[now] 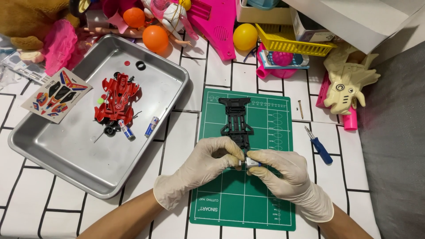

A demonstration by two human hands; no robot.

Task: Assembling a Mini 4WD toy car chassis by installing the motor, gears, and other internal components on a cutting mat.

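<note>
Over the green mat (230, 194), both gloved hands (244, 163) pinch a small white-blue part (250, 162), mostly hidden by fingertips.

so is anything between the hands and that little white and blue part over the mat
Nothing visible: the left hand and right hand both already pinch the small white and blue part, right at the rear end of the black toy car chassis on the green cutting mat.

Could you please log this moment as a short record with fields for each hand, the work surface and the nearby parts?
Left hand: gloved, pinching a small white and blue part
Right hand: gloved, gripping the same part
Surface: green cutting mat
On mat: black toy car chassis
Steel tray: red car body, two batteries
Right of mat: blue screwdriver
</note>
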